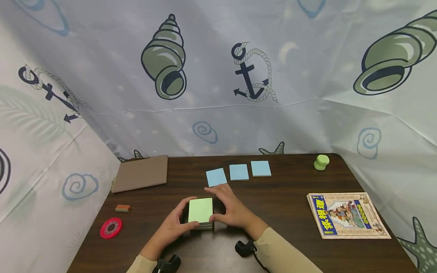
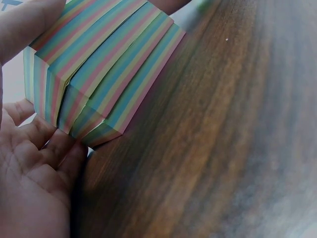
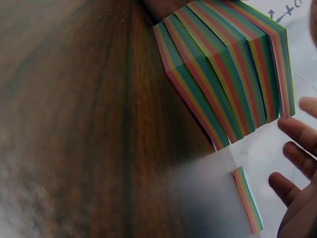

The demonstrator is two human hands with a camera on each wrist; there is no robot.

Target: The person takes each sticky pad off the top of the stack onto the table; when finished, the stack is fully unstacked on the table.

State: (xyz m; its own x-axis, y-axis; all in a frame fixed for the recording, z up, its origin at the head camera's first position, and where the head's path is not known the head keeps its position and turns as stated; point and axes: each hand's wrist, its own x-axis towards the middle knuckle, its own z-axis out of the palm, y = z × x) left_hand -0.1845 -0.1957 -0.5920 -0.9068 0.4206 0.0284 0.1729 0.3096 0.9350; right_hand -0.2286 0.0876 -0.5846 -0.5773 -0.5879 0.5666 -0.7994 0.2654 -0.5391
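Note:
A thick pad of sticky notes with a green top sheet lies on the dark wooden table. My left hand grips its left side, thumb along the far edge and fingers at the near edge. My right hand holds the right side, its thumb at the near right corner and its fingers arched over the far corner. The left wrist view shows the pad's striped, fanned side over my palm. From the right wrist the same striped side shows, with my fingertips beside it.
Three blue notes lie in a row behind the pad. A brown board, an eraser and a red tape roll are at the left. A green knob and a picture book are at the right. Curtains close in three sides.

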